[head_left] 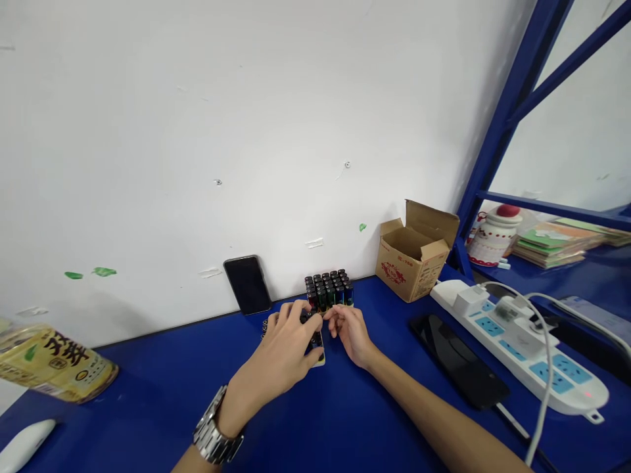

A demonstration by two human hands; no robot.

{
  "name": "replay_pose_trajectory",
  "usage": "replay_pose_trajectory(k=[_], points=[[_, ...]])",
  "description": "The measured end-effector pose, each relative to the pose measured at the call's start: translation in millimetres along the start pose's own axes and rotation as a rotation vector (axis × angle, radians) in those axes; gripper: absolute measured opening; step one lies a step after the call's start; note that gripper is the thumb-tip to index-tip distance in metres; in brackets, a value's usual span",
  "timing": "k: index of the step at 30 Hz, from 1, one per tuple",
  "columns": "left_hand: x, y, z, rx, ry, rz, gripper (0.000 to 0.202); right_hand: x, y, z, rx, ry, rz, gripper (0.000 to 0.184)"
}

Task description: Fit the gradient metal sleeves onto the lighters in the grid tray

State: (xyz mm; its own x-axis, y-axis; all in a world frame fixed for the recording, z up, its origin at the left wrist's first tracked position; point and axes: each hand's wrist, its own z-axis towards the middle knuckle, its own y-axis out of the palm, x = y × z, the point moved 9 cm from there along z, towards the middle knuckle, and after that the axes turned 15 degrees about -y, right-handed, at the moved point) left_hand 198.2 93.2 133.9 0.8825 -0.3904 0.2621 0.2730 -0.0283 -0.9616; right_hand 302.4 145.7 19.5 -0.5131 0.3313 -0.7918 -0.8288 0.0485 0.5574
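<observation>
A block of upright batteries [329, 289] with dark tops and bands of different colours stands against the wall. Just in front of it is a second group of batteries [315, 340] on a pale base, mostly covered by my left hand [288, 345]. My left hand wears a metal watch on its wrist; its fingers arch over this front group, with the thumb bent along the near right side. My right hand [351, 334] lies to the right of the group with loosely curled fingers, their tips close to the batteries. Nothing shows between the right fingers.
A phone [247, 284] leans on the wall. To the right are an open cardboard box [414, 256], a dark phone [458, 358] with a cable and a white power strip [522, 348]. A yellow-labelled bottle [54, 362] and white object [27, 445] lie left.
</observation>
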Motion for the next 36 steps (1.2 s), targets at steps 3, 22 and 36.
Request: replay_pose_trajectory(k=[3, 22, 36], points=[[-27.5, -17.7, 13.8, 0.041, -0.120, -0.106, 0.029, -1.3, 0.2, -0.5, 0.006, 0.000, -0.010, 0.027], [-161.8, -13.8, 2.8, 0.434, -0.455, -1.001, 0.042, -16.4, 11.7, -6.7, -0.169, -0.192, -0.240, 0.028], [-112.6, 59.0, -18.9, 0.160, -0.384, -0.962, 0.085, -26.6, 40.7, -27.3, -0.473, -0.398, -0.685, 0.035]])
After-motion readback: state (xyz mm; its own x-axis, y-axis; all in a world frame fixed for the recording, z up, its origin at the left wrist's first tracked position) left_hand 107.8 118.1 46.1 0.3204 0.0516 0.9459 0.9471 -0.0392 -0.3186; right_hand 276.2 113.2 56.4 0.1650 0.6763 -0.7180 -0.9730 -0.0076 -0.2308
